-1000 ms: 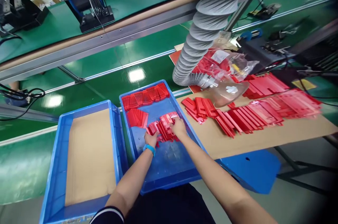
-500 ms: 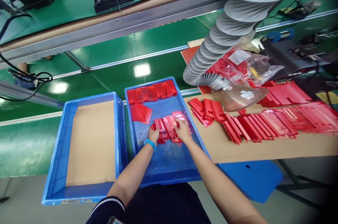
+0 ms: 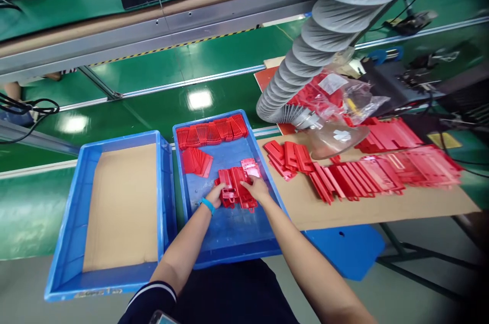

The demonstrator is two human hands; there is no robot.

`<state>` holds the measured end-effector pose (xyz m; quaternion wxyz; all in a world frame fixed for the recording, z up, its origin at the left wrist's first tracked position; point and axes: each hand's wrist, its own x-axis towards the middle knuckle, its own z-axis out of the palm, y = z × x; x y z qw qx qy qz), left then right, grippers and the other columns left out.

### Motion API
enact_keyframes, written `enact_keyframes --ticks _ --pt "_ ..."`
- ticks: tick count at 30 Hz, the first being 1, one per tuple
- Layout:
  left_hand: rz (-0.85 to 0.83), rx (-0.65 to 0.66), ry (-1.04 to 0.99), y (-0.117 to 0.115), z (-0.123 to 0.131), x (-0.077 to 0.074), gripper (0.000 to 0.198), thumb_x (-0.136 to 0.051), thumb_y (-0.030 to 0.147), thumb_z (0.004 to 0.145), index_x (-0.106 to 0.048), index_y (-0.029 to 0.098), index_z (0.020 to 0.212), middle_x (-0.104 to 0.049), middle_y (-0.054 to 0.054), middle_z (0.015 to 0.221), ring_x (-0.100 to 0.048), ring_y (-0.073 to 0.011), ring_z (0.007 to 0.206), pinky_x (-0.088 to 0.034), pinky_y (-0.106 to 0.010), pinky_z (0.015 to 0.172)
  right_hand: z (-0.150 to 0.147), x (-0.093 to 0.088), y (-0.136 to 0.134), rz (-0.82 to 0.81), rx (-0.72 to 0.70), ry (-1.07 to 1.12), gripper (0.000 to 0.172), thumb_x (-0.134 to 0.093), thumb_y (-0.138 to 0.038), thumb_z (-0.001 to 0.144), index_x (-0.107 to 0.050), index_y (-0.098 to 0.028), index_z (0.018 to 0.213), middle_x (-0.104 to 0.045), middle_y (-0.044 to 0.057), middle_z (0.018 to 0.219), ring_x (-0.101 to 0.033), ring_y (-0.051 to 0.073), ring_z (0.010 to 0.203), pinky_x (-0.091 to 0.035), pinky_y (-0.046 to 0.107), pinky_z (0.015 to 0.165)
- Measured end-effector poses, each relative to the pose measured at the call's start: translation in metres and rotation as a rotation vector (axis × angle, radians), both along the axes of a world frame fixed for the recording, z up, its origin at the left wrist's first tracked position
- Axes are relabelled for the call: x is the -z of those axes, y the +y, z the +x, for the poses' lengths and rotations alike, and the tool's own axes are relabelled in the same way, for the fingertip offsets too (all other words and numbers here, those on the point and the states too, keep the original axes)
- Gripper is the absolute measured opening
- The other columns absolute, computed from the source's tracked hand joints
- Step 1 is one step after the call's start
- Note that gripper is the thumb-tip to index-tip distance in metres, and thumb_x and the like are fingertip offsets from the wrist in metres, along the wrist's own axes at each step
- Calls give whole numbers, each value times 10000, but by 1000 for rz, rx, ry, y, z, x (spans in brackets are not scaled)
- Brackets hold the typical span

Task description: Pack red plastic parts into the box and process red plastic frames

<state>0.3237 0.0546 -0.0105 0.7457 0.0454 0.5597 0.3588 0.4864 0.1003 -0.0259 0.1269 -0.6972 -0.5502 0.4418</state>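
Several red plastic panels (image 3: 235, 186) stand bunched together over the blue tray (image 3: 229, 242) in front of me. My left hand (image 3: 215, 195), with a blue band at the wrist, is closed round their left end. On the right side my right hand (image 3: 256, 189) grips the same panels, thumb on the near face. A lighter, shiny red panel (image 3: 250, 167) shows just beyond my right fingers. Farther back in the tray, a fanned stack of red panels (image 3: 197, 162) lies below a long row of red panels (image 3: 212, 131) along the far wall.
A second blue tray (image 3: 164, 186) lined with cardboard (image 3: 122, 207) stands at the left. Many red parts (image 3: 359, 179) lie on the cardboard-topped table (image 3: 305, 217) to the right. A grey ribbed duct (image 3: 298, 59) with a clear hood (image 3: 336, 138) hangs over it, near plastic bags (image 3: 362, 100).
The view has shifted, so the scene sits slightly farther left. The panels in my hands are drawn closer together, and the shiny panel stands out more at the right.
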Motion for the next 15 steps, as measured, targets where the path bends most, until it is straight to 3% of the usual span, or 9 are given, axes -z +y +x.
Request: enact_keyframes --ticks 3,5,9,12,15 --pt "-7 -8 -75 -8 -1 -11 314 -518 323 864 -525 147 1124 -567 -81 1108 -583 -188 931 -505 -390 782 0 -7 -11 15 -13 120 287 -560 -359 848 -567 -148 1042 -604 67 1025 -592 184 890 -494 393 790" --pt "19 -52 -91 -16 -1 -26 305 -513 328 867 -534 142 1107 -577 -79 1089 -589 -181 914 -507 -385 773 -2 -19 -20 41 -26 232 336 -574 -402 816 -549 -166 1054 -638 63 962 -616 192 844 -514 379 762" --pt "131 -230 -31 -35 -14 -78 261 -599 254 789 -583 125 1015 -652 -68 965 -629 -192 867 -510 -349 771 -18 -59 -33 114 -49 424 510 -528 -514 780 -431 -201 1171 -628 85 1038 -615 229 922 -524 392 775" --pt "228 -368 72 -57 -57 -127 359 -673 173 647 -605 133 997 -692 -70 940 -643 -240 897 -509 -346 796 -63 -95 -37 151 -128 552 535 -531 -528 772 -424 -232 1206 -550 90 1202 -538 239 1086 -445 417 924" --pt "281 -454 203 -98 -135 -172 405 -689 160 598 -609 129 994 -690 -81 982 -643 -250 908 -507 -366 820 -150 -124 -58 110 -193 693 507 -504 -477 813 -405 -231 1246 -466 87 1313 -432 239 1206 -320 438 1040"
